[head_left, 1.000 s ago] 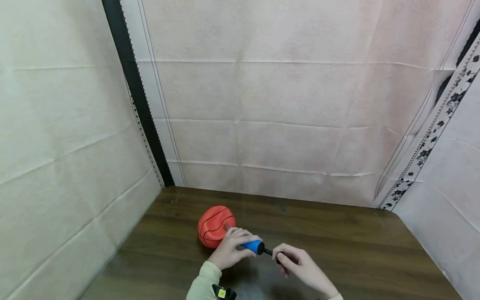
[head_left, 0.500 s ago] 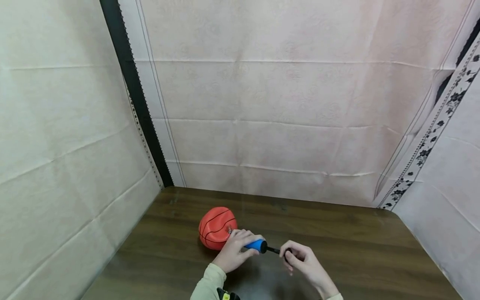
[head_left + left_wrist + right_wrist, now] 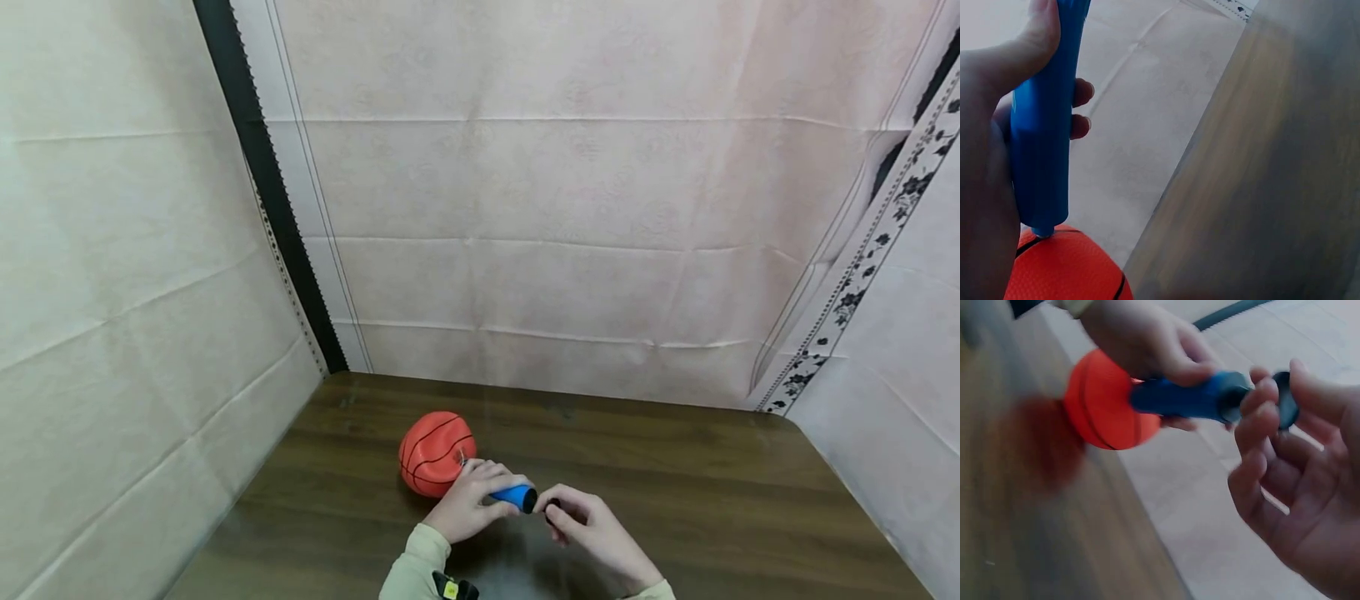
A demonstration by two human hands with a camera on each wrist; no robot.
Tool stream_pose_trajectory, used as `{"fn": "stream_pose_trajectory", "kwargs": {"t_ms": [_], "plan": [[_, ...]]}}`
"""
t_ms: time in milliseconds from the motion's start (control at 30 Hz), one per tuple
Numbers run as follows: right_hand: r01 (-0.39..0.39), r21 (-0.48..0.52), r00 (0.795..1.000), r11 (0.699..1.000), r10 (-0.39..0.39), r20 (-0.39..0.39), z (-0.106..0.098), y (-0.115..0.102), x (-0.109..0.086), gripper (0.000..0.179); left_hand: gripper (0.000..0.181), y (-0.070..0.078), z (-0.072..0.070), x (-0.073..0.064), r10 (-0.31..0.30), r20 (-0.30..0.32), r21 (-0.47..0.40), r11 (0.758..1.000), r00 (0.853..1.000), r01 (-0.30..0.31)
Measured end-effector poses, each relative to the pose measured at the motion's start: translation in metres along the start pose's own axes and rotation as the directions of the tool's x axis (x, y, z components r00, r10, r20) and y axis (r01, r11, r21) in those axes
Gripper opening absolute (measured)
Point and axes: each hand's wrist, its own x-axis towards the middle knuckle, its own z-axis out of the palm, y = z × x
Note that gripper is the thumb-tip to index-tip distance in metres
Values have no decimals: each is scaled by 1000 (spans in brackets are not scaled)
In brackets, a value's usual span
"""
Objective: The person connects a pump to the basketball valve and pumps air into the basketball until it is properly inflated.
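Observation:
A small blue hand pump [image 3: 516, 497] lies in the grip of my left hand [image 3: 471, 503], fingers and thumb wrapped round its barrel. Its nozzle end meets a red toy basketball [image 3: 431, 454] with black lines, as the left wrist view shows. The ball looks dented around that spot in the head view. My right hand [image 3: 588, 527] pinches the round black pump handle [image 3: 1286, 403] between thumb and fingers. The handle is close to the barrel's black end cap [image 3: 1233, 397], and the fingers hide most of the rod.
The dark wood-grain table [image 3: 675, 483] carries the ball, with its far edge against a pale creased cloth backdrop [image 3: 562, 208]. Cloth sides [image 3: 150, 292] enclose the left and right. A black device with a yellow mark [image 3: 450, 588] is strapped at my left wrist.
My right hand drew the pump handle outward, baring the black rod, then pushed it back left toward the barrel. My left hand and the ball shifted slightly right.

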Motion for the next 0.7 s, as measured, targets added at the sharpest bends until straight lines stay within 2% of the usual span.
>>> {"fn": "stream_pose_trajectory", "kwargs": {"t_ms": [67,167,300,400,467,533,700], "plan": [[30,-13,999,999,-30,29,-7,-7,-6,27,36,-1,-4,-1,-11,-7,-26,1000,1000,10],[131,-14,991,991,-131,41,-18,-16,-16,28,35,-3,-8,-3,-25,-41,-65,998,999,22],[295,21,955,955,-295,37,-28,-20,-28,26,36,-4,-12,-5,-35,-64,-74,997,997,30],[383,52,922,922,-385,48,-28,-18,-29,28,35,-4,-13,-6,-19,-62,-43,999,998,16],[410,48,909,911,-412,54,-25,-17,-26,27,33,-4,-12,-5,-19,-53,-38,999,998,17],[395,55,916,917,-398,52,-21,-14,-21,24,33,-3,-10,-4,-30,-38,-35,999,999,29],[266,84,964,960,-268,8,-4,-7,-5,14,35,-2,-6,-1,-51,2,-35,998,999,51]]}}
